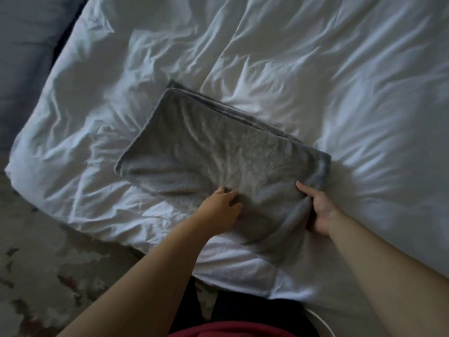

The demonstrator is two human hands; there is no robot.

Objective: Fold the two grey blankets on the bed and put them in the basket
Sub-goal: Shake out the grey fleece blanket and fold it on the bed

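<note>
One grey blanket (206,152) lies folded into a layered rectangle on the white duvet (315,69), slanting from upper left to lower right. My left hand (222,209) rests on its near edge, fingers curled into the fabric. My right hand (319,210) grips the near right corner, thumb on top and fingers under the bunched cloth. I see no second blanket and no basket in this view.
The bed's corner (14,171) points to the left. Patterned carpet (48,263) covers the floor at lower left. A blue-grey surface (24,57) runs along the upper left. My red top (230,330) shows at the bottom edge.
</note>
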